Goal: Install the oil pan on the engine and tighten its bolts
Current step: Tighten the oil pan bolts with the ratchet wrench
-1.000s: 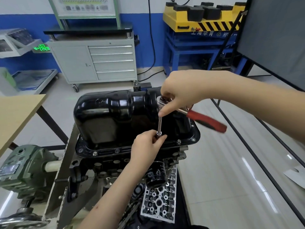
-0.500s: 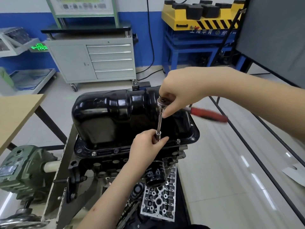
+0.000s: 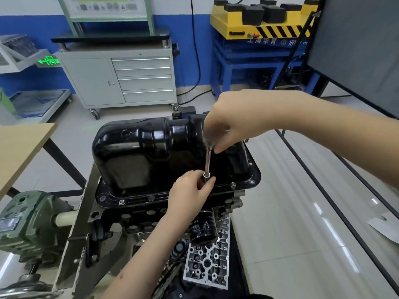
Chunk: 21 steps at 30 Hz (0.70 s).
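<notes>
Your left hand [image 3: 190, 192] pinches the dark socket [image 3: 204, 179] at the foot of the slim chrome extension bar [image 3: 208, 161], thumb and fingertips closed around it right at the near flange of the glossy black stamped-steel oil pan [image 3: 151, 152]. Straight above that pinch, your right hand [image 3: 228, 128] closes over the top of the bar, fingers curled down around the ratchet head, which is blurred and mostly hidden under your palm; the handle does not show in this view. The bar stands nearly upright between your two hands. Around the grip, the pan sits on the dark engine block [image 3: 138, 214], its flange lying flat on the block's edge. Along that near flange, to the left of your left hand, a small silver flanged bolt [image 3: 122, 202] sits in its hole, and to the right another silver bolt [image 3: 232, 186] stands near the pan's corner. Just below your left wrist a black cylindrical oil filter [image 3: 203, 230] juts from the block, and below that lies a silver aluminium cylinder head [image 3: 207, 262] full of round ports. Farther left of the grip is a green cast gearbox [image 3: 28, 225], and well beyond the pan stands a grey metal drawer cabinet [image 3: 121, 78].
</notes>
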Motion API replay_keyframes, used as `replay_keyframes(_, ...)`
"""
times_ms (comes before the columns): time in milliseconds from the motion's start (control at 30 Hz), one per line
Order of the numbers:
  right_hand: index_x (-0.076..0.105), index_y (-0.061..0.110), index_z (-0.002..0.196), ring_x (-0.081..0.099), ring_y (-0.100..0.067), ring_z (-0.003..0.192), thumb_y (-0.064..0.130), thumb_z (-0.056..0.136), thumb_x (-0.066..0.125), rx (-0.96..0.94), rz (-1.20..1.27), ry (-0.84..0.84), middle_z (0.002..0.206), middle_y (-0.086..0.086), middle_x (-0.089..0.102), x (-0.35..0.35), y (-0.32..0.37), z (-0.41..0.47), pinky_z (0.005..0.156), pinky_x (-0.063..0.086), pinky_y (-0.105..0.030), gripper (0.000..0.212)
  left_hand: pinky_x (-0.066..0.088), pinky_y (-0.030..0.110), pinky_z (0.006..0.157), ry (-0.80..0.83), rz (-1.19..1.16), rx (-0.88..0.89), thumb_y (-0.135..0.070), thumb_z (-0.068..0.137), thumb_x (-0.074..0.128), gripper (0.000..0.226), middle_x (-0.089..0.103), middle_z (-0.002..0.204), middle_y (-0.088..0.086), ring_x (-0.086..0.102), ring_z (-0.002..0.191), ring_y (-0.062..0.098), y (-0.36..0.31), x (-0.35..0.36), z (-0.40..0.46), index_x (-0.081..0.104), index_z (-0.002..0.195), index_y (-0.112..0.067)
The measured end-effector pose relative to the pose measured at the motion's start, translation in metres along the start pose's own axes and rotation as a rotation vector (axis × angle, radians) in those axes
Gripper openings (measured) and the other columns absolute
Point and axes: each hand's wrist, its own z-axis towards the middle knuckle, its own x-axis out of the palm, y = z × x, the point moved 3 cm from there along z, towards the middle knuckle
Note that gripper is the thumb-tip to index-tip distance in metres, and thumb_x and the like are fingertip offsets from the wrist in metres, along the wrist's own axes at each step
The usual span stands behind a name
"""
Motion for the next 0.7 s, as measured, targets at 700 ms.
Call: replay_keyframes(700, 0.055, 0.017, 0.072, 0.041, -0.004, 0.052, 0.056, 0.074, 0.061, 0.074, 0.003, 0.001, 0.054, 0.009, 0.045, 0.000, 0.000, -0.003, 0.044, 0.024, -0.024, 0.039, 0.028, 0.018, 0.051, -0.002, 0.015, -0.002, -0.037, 0.086, 0.056, 0.023, 0.046, 0.061, -0.009, 0.045, 0.055, 0.007, 0.000, 0.000, -0.003, 0.050, 0.069, -0.024)
